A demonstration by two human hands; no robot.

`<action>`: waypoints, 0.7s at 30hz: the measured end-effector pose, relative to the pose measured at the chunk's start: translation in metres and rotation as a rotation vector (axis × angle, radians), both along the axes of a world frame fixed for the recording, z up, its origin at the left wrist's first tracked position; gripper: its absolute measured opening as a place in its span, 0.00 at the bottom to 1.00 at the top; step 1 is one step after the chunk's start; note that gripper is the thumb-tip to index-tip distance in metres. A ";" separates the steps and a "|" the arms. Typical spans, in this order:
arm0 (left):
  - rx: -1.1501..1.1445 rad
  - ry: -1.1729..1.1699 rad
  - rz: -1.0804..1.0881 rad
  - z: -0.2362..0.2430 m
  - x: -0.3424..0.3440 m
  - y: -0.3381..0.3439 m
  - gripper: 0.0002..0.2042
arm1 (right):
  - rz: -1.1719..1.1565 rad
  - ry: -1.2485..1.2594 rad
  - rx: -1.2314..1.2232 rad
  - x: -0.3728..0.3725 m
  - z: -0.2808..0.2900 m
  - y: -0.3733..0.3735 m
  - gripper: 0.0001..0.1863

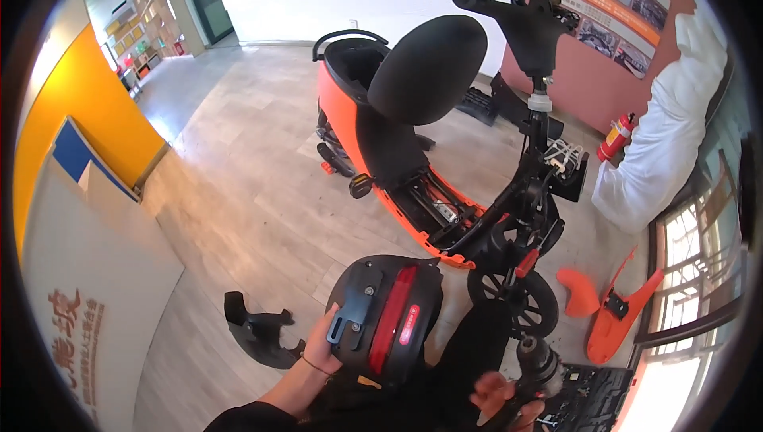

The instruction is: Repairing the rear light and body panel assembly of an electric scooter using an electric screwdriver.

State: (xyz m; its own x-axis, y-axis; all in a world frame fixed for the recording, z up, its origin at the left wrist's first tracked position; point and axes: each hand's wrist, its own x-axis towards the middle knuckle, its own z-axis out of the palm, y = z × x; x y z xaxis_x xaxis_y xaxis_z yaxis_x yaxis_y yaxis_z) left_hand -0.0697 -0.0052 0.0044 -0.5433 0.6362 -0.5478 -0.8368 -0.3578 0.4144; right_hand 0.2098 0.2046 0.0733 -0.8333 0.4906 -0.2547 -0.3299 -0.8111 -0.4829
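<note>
My left hand [320, 342] grips the side of a black scooter tail box [372, 281], held tilted low in front of me. A long red reflector strip [394, 317] and a metal bracket [358, 314] with screws face up on it. At the lower right, my right hand [494, 395] is closed round a dark power drill [540, 367], its chuck pointing up and away. The drill's lower part is hidden. Beyond the box stands an orange and black electric scooter [342, 102] with its seat [429, 70] raised and its footboard uncovered, showing wires and parts.
A curved black cover [258, 333] lies on the floor at left. Orange panels [616, 313] lie at right, near an open black tool case [592, 396]. A red fire extinguisher [615, 138] stands beside white draped cloth [664, 122]. A white sign board [103, 273] stands far left.
</note>
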 end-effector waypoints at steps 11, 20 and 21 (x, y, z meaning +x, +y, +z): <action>-0.124 0.328 -0.088 0.039 0.027 -0.005 0.17 | 0.205 0.196 -0.004 -0.041 -0.007 -0.021 0.34; -0.219 0.520 -0.166 0.067 0.038 -0.012 0.19 | 0.180 0.131 -0.203 -0.032 -0.042 -0.046 0.30; -0.211 0.564 -0.177 0.066 0.038 -0.010 0.19 | 0.176 0.153 -0.194 -0.031 -0.043 -0.045 0.30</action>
State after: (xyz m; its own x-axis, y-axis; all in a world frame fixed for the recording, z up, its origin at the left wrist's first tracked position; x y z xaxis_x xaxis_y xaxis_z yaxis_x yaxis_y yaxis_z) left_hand -0.0314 -0.0153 0.0705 -0.6820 0.6521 -0.3311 -0.5077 -0.0963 0.8561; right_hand 0.1792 0.1592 0.0299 -0.9371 0.2901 -0.1939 -0.2336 -0.9344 -0.2691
